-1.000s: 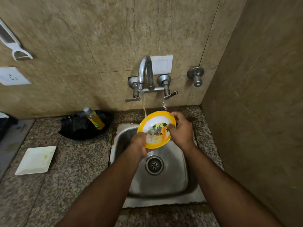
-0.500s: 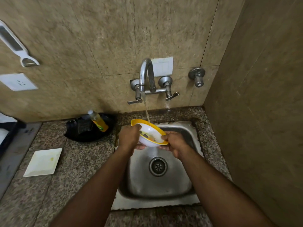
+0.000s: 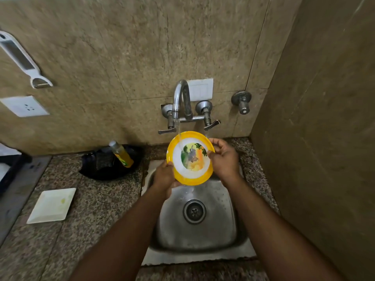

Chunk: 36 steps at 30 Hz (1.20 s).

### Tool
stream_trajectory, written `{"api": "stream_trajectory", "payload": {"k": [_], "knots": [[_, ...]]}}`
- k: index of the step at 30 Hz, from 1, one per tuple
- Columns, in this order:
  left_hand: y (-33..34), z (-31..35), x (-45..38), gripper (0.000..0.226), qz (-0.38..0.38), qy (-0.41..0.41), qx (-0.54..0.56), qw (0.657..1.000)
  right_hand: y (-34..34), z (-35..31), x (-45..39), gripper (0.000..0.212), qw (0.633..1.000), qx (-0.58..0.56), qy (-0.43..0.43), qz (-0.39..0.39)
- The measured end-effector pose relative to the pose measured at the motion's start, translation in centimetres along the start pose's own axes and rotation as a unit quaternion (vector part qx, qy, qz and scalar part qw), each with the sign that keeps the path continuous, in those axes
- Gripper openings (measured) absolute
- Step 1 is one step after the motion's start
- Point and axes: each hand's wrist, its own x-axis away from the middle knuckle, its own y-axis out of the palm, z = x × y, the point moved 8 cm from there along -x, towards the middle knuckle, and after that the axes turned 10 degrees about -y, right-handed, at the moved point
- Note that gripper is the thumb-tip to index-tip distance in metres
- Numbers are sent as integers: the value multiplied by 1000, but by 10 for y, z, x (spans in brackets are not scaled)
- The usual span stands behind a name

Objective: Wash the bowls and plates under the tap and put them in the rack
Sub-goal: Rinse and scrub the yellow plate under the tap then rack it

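A yellow-rimmed bowl (image 3: 189, 159) with a white inside and a coloured picture is tilted up toward me above the steel sink (image 3: 221, 232). Water runs from the chrome tap (image 3: 181, 98) onto its upper left inside. My left hand (image 3: 164, 177) grips the bowl's lower left rim. On the right rim, my right hand (image 3: 224, 157) holds the bowl with its thumb over the inside. A white square plate (image 3: 51, 205) with a green smear lies on the granite counter at left.
A black tray (image 3: 97, 169) holding a bottle of yellow liquid (image 3: 121, 154) sits on the counter left of the sink. A dark rack edge (image 3: 10, 167) shows at far left. A tiled wall stands close on the right. A wall valve (image 3: 241, 101) sits right of the tap.
The bowl was tipped flatter and lower half a second ago; now it is raised and tilted upright facing me under the stream. Both hands have kept hold of it.
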Motion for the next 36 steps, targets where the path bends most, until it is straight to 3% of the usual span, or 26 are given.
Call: {"api": "stream_trajectory", "payload": {"k": [5,8,12,15,19,24,28,32,36], "knots": [[40,-12,1,28,-56,-86,48,994,-12,-27,7,38,985,113,-132,3],[52,-1,-1,23,-76,-43,71,994,-26,-35,8,38,978,127,-159,45],[44,21,-1,31,-68,51,81,993,-35,-18,0,40,982,117,-132,64],[20,35,-4,29,-12,106,66,992,-25,2,-1,42,993,81,-81,43],[-14,57,6,21,70,179,46,980,5,52,7,38,997,-5,80,19],[-44,79,36,14,158,253,-33,954,61,79,36,34,952,-135,267,-68],[-59,98,57,16,240,288,-125,919,83,76,61,27,915,-156,335,-160],[-66,102,62,22,274,260,-181,908,71,62,72,19,903,-138,363,-182],[-76,76,25,31,258,178,-203,928,37,43,63,15,917,-76,354,-170]]}}
